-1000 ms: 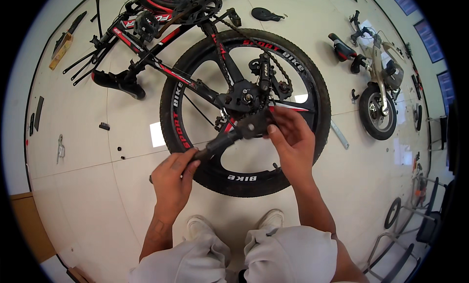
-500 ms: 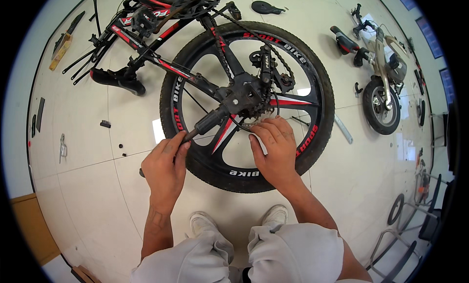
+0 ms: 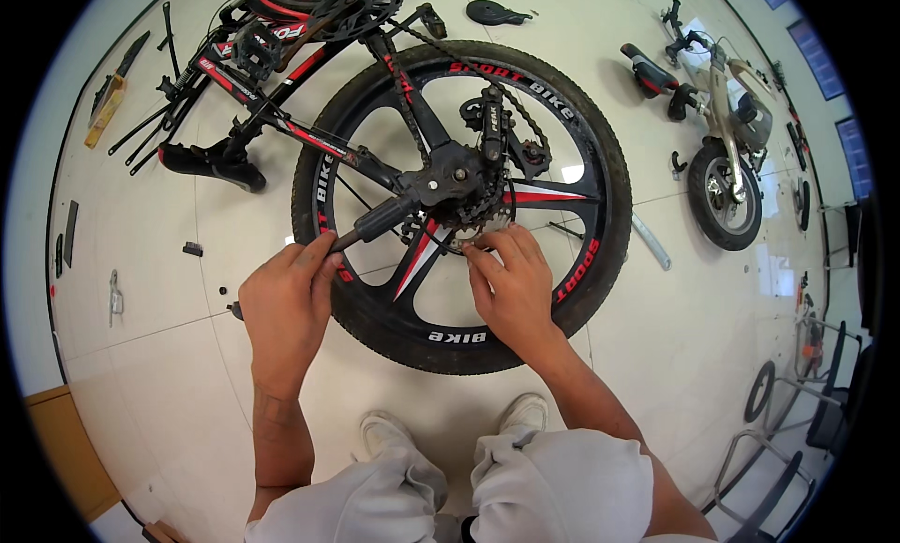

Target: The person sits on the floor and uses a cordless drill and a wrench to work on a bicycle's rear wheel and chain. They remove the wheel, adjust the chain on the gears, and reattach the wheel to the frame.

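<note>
A folded bicycle frame (image 3: 314, 140), black with red, lies on the floor with its rear wheel (image 3: 450, 363) flat before me. My left hand (image 3: 289, 304) is closed around a dark rod-shaped tool (image 3: 345, 242). This tool lines up with a thick black cylinder (image 3: 388, 216) at the hub (image 3: 441, 179), and its rounded end (image 3: 235, 310) sticks out past my hand. My right hand (image 3: 511, 285) is at the lower edge of the rear sprockets (image 3: 489, 226), thumb and fingers pinched together near a thin black cable. What they pinch is hidden. The derailleur (image 3: 494, 131) stands above the sprockets.
A black saddle (image 3: 214, 165) lies left of the wheel. Small black parts (image 3: 192, 249) and a silver tool (image 3: 115, 295) lie further left. To the right are a flat metal bar (image 3: 651, 241) and a small scooter (image 3: 727, 159). Metal-framed chairs (image 3: 750, 454) stand at lower right.
The bicycle sits slightly further left in view. My left hand has shifted left along with the tool. My right thumb has come up against the fingers, where a gap showed before.
</note>
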`<state>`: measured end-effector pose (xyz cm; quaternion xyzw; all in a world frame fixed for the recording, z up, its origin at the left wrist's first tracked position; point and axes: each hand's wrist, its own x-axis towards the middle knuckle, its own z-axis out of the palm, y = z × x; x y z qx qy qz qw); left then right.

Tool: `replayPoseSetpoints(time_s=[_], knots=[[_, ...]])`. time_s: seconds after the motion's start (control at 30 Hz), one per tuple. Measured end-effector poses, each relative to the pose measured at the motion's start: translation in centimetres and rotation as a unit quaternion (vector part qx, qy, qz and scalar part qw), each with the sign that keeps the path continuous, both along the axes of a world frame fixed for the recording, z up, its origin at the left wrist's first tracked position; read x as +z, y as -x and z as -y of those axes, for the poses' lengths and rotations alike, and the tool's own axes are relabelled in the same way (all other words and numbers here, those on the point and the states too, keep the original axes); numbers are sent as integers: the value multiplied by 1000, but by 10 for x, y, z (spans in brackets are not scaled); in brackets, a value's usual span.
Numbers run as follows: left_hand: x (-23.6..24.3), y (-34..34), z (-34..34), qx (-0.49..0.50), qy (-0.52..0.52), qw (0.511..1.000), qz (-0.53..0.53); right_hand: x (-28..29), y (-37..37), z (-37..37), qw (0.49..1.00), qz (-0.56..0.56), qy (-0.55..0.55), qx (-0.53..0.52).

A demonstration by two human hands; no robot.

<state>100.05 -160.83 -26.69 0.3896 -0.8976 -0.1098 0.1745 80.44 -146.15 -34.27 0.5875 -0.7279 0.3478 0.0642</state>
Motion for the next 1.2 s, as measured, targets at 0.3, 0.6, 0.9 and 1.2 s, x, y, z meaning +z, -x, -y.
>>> replayPoseSetpoints(time_s=[0.3, 0.6, 0.9, 1.2], knots=[[29, 5, 28, -70, -5, 997, 45, 21, 7, 2, 998, 52, 45, -9], [30, 17, 55, -98, -33, 993, 55, 19, 9, 8, 999, 42, 0, -1], [12, 12, 88, -141, -162, 976, 20, 21, 8, 10, 998, 60, 2, 5], [40, 19, 48, -105, 10, 993, 61, 26, 11, 10, 999, 40, -27, 0]])
